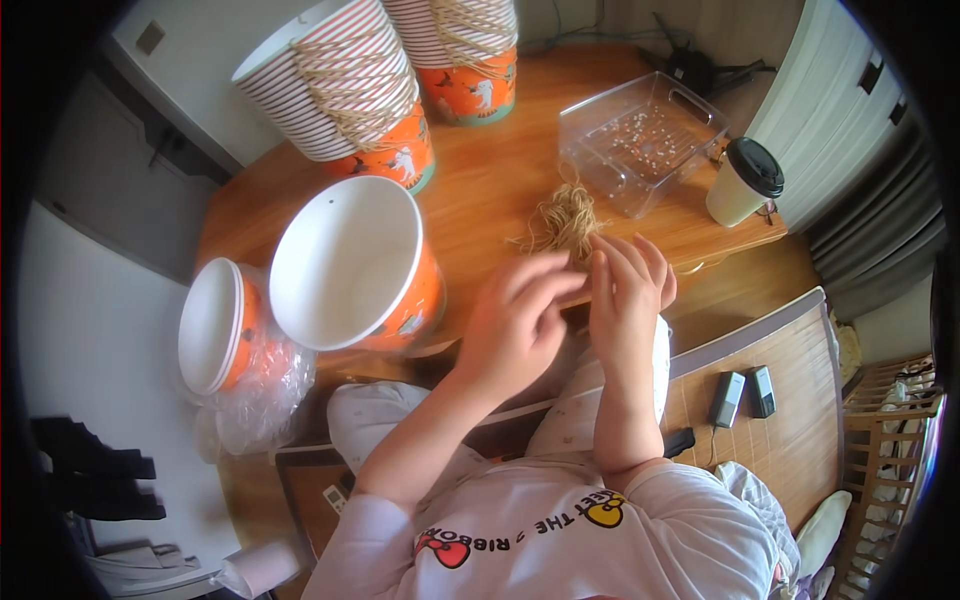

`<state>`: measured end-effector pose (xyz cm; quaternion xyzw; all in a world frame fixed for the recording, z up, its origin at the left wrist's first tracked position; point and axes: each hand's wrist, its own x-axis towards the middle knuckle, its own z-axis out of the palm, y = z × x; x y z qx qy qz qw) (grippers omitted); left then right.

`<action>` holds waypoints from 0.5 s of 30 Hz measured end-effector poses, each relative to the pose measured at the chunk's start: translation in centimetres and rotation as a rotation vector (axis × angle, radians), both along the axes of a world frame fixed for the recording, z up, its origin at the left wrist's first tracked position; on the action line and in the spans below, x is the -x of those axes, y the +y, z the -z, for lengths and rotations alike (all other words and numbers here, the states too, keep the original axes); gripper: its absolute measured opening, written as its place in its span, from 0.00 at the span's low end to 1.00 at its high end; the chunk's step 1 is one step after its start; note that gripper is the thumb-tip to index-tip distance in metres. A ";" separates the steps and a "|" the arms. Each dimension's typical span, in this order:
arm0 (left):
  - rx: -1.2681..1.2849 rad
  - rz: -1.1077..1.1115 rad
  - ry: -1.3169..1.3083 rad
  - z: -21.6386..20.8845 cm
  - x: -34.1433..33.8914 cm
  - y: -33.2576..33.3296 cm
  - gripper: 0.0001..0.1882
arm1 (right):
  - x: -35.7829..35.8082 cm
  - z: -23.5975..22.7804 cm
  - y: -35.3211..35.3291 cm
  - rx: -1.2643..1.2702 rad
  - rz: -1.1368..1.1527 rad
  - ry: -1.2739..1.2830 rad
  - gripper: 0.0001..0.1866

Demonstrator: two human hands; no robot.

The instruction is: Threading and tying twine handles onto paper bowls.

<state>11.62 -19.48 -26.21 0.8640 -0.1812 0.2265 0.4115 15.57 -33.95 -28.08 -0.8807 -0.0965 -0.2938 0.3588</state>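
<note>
My left hand [522,315] is above the table's front edge, slightly blurred, its fingers stretched toward the right hand and the thumb apart. Beside it, my right hand [630,290] has its thumb and index finger pressed together; anything pinched there is too small to make out. Just beyond both hands lies a loose bundle of tan twine [568,220] on the wooden table [490,190]. To the left, a large white-lined orange paper bucket [350,260] leans with its mouth toward me.
Two tall stacks of nested buckets [345,85] wound with twine stand at the back. Further left are more buckets [212,325] in clear plastic wrap [265,395]. A clear bin [640,150] with small beads and a black-lidded cup [745,182] stand at the right.
</note>
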 end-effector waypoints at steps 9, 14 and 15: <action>-0.163 -0.145 -0.079 3.6 -6.3 -2.3 0.20 | 1.9 -3.7 -5.9 -0.405 -0.490 -0.071 0.16; -0.128 -0.250 -0.127 3.0 -6.8 0.0 0.17 | 5.5 -5.8 -12.5 -0.924 -0.094 -0.915 0.28; -0.049 -0.231 -0.117 2.3 -6.4 0.5 0.16 | 6.1 -5.2 -13.9 -0.886 -0.265 -0.946 0.28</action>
